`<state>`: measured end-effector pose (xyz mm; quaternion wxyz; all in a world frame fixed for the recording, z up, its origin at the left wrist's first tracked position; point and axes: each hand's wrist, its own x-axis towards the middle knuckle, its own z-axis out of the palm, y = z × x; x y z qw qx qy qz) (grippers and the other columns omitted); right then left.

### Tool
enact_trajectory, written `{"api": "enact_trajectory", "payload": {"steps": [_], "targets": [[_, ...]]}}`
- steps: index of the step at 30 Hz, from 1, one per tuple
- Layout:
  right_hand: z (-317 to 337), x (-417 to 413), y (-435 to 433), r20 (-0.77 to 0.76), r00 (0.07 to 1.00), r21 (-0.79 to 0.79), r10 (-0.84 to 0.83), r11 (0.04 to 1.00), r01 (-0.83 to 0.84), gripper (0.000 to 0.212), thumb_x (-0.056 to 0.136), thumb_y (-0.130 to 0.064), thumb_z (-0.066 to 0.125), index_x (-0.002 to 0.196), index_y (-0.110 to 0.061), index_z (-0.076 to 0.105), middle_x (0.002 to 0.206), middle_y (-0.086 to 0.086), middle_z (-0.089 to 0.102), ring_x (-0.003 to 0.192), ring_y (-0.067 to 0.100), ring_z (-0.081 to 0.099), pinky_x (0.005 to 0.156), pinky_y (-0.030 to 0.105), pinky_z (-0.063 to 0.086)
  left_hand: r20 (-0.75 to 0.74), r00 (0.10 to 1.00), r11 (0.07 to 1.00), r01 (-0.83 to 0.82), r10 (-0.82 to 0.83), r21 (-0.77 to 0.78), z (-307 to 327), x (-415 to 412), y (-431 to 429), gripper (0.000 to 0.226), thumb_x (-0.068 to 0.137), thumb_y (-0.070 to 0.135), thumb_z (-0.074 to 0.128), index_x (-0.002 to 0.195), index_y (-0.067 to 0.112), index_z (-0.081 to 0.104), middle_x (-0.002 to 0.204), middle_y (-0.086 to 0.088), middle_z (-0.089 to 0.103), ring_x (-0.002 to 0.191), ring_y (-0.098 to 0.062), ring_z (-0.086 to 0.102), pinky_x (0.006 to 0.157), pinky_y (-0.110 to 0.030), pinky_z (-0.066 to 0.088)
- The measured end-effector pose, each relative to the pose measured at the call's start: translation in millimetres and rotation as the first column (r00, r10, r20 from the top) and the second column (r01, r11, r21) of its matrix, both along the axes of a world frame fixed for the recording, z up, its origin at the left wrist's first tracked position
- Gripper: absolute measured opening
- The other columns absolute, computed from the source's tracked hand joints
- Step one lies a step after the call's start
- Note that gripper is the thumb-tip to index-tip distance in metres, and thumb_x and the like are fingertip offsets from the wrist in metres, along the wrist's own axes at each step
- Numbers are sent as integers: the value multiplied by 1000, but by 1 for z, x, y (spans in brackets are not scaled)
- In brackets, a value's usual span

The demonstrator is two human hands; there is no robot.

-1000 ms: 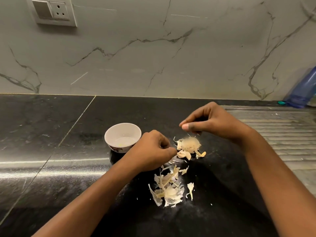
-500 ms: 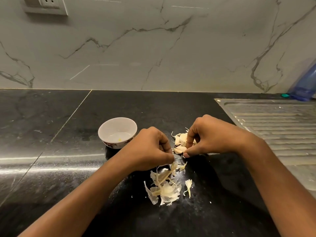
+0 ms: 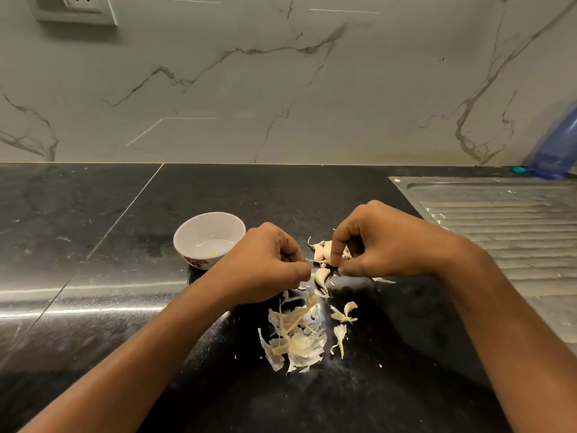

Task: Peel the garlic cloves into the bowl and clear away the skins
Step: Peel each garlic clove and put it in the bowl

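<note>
Pinching the garlic on the black worktop, the right hand has its fingers curled down, forefinger and thumb clamped on the small cluster of cloves, which rests on the worktop a little right of the bowl. The left hand lies close beside it, knuckles up, its fingers curled tight together; whether they pinch anything cannot be told, as the tips are hidden. One loose clove lies in the narrow gap between the two hands, touching neither so far as can be seen. The skins lie in a loose heap nearer the person, just below the hands, with a few stray bits to the right of the heap. The bowl is white, upright, just left of the left hand, with one tiny yellow speck inside. A steel draining board fills the right side, a blue bottle stands behind it against the marble wall, and a socket sits top left
</note>
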<state>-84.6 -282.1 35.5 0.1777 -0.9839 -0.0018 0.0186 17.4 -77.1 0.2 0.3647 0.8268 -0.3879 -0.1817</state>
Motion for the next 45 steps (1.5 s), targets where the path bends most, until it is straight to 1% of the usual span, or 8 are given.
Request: {"api": "enact_trajectory", "payload": {"steps": [9, 15, 19, 23, 26, 32, 39, 45], "targets": [[9, -5, -3, -439, 894, 219, 92, 976, 7, 22, 85, -24, 89, 104, -27, 80, 85, 3, 79, 67, 17, 69, 59, 23, 52, 0, 1000, 1000, 15, -15, 1, 0, -1, 0, 10, 89, 20, 75, 82, 18, 83, 72, 2, 78, 74, -21, 76, 75, -44, 66], [3, -3, -2, -465, 880, 212, 94, 977, 8, 15, 88, -22, 86, 101, -20, 79, 91, 2, 80, 67, 13, 69, 55, 24, 50, -42, 998, 999, 51, -52, -18, -1, 0, 1, 6, 88, 14, 80, 88, 17, 85, 74, 4, 79, 77, -19, 78, 79, -44, 66], [4, -5, -3, -373, 923, 335, 91, 941, 43, 10, 93, -16, 81, 100, -10, 77, 86, 12, 79, 67, 21, 72, 57, 26, 56, -93, 993, 994, 71, -78, -80, -1, 0, 3, 3, 85, 19, 86, 84, 16, 84, 74, 1, 79, 74, -20, 78, 80, -43, 66], [0, -2, -3, -127, 986, 459, 109, 888, -39, 14, 90, -10, 84, 102, -7, 77, 84, 9, 79, 73, 22, 77, 68, 32, 61, -179, 981, 985, 49, -79, -162, 0, -2, 3, 20, 91, 32, 80, 84, 13, 83, 74, -6, 78, 59, -20, 63, 56, -30, 52], [-6, 1, 0, 52, 994, 436, 94, 894, -107, 14, 89, -17, 87, 100, -12, 80, 85, 4, 80, 76, 19, 77, 69, 28, 59, -239, 970, 974, -4, -52, -228, 2, -2, 4, 21, 87, 31, 83, 90, 10, 83, 77, -8, 79, 63, -17, 67, 57, -27, 55], [-9, 3, 0, 289, 957, 507, 27, 844, -177, 18, 89, -12, 85, 106, -8, 81, 92, 5, 81, 82, 24, 79, 76, 33, 65, -308, 950, 923, -79, -44, -377, 5, 2, 7, 25, 78, 17, 87, 99, 5, 79, 84, -15, 79, 81, -32, 78, 72, -35, 66], [-11, 5, -2, 330, 943, 560, -37, 812, -164, 21, 91, -8, 81, 112, -3, 80, 97, 6, 82, 87, 23, 80, 80, 34, 66, -372, 926, 872, -130, -64, -472, 7, 4, 10, 22, 84, 8, 81, 104, 1, 78, 87, -17, 80, 82, -31, 79, 73, -30, 66], [-17, 8, 1, 346, 937, 523, -50, 840, -148, 16, 94, -10, 79, 109, -6, 82, 92, 5, 82, 83, 23, 80, 78, 40, 67, -228, 974, 871, -110, -2, -480, 2, 4, 7, 14, 87, 4, 80, 101, 5, 79, 85, -11, 80, 79, -27, 79, 74, -34, 66]]}}
